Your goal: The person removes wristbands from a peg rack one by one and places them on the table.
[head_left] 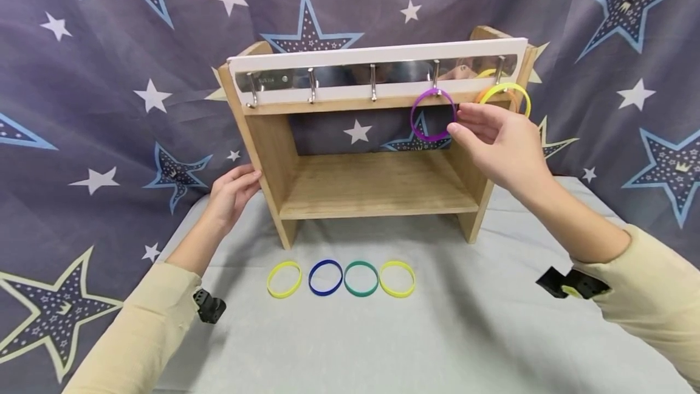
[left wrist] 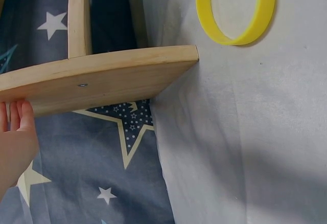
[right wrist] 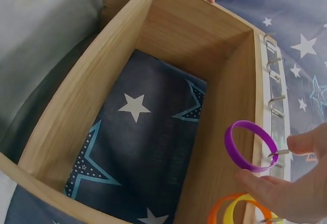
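Observation:
A purple silicone wristband (head_left: 414, 119) hangs on the fourth hook from the left of a rack (head_left: 341, 91) along the top of a wooden shelf (head_left: 377, 184). Close beside its right edge is my right hand (head_left: 505, 145), thumb and fingers apart; in the right wrist view a fingertip (right wrist: 248, 178) is at the band's lower edge. A yellow wristband (head_left: 526, 97) and an orange one (right wrist: 214, 211) hang together on the rightmost hook, partly behind that hand. My left hand (head_left: 232, 194) rests its fingertips against the shelf's left side panel (left wrist: 102, 83).
In front of the shelf, a row of wristbands lies on the grey cloth: yellow (head_left: 270, 287), blue (head_left: 312, 284), green (head_left: 347, 284) and another yellow (head_left: 383, 284). The three left hooks (head_left: 312, 85) are bare. A star-patterned curtain (head_left: 180, 108) stands behind.

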A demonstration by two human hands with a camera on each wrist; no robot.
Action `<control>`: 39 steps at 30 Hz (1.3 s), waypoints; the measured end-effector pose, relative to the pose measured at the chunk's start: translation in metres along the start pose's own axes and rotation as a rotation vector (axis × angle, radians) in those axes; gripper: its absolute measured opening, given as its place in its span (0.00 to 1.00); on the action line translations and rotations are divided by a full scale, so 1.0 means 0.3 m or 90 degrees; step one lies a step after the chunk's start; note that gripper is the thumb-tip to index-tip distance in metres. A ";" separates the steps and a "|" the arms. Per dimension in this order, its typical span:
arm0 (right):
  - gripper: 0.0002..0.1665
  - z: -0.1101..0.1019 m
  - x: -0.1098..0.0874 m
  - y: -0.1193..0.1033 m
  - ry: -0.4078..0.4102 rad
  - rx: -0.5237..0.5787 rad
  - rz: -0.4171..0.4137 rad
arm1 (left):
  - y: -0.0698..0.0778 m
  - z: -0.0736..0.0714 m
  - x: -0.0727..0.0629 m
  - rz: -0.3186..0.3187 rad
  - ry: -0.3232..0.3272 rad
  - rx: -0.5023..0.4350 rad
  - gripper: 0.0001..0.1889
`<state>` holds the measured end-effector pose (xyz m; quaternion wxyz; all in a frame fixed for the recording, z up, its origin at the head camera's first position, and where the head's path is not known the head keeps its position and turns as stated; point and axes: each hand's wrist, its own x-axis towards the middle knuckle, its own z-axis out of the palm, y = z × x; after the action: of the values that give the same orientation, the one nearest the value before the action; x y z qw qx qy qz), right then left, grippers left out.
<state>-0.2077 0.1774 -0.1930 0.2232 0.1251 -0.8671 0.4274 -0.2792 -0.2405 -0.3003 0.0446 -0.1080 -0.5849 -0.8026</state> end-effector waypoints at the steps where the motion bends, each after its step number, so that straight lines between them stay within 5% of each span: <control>1: 0.27 0.002 0.003 0.003 0.002 0.006 0.005 | -0.002 0.000 -0.001 -0.001 0.000 0.001 0.13; 8: 0.25 0.014 0.034 0.022 0.020 0.079 0.041 | -0.002 0.004 -0.004 -0.002 0.002 0.004 0.12; 18: 0.20 0.008 0.069 0.036 -0.002 0.304 0.062 | -0.002 0.002 -0.006 0.000 0.000 0.004 0.12; 25: 0.07 0.003 0.081 0.033 -0.002 0.326 0.083 | 0.001 0.001 -0.002 0.006 -0.001 0.007 0.11; 39: 0.09 0.016 0.074 0.022 0.034 0.434 0.092 | -0.003 0.005 0.002 0.000 -0.001 0.004 0.11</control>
<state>-0.2312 0.1770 -0.1892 0.1605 0.1193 -0.6750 0.7102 -0.2796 -0.2388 -0.3006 0.0445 -0.1082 -0.5872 -0.8009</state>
